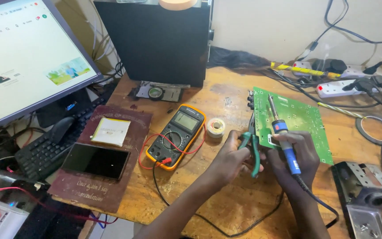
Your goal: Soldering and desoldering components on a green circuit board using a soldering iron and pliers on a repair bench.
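A green circuit board (299,117) lies on the wooden table (226,194), right of centre. My right hand (299,157) grips a blue-handled soldering iron (284,137), its tip pointing up over the board's left part. My left hand (231,157) holds green-handled pliers (253,148) at the board's left edge. A small reel of solder wire (216,127) sits just left of the board, near my left hand.
A yellow-cased multimeter (177,135) with red and black leads lies centre. A dark phone (96,161) and a flat battery pack (110,131) rest on a maroon plaque. Monitor (23,57), keyboard (45,150), black box (155,40), power strips (345,86), tape roll (374,130) surround.
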